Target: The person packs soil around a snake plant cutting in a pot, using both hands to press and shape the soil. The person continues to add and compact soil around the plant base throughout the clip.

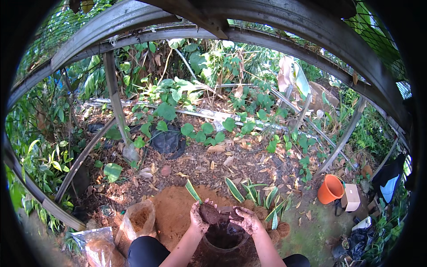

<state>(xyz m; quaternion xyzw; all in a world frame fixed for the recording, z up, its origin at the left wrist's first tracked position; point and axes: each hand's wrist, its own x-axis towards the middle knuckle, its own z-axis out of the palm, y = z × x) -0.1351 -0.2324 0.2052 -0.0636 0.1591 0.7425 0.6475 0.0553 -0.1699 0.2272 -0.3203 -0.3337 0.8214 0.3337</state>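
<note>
My left hand, smeared with dark mud, grips a rounded, mud-coated ball. A yellow-edged snake plant leaf stands up just behind that ball; whether it is rooted in it is hidden. Muddy too, my right hand has its fingers apart and holds nothing. Both hands are above a clear-rimmed tub of dark wet mud between my knees. Right of it lie several brown fibre balls, with snake plant leaves rising among and behind them.
Left of the tub are a heap of brown coir-like powder, an open bag of fibre and a clear plastic bag. An orange bucket and a cardboard box stand at right. Beams arch overhead.
</note>
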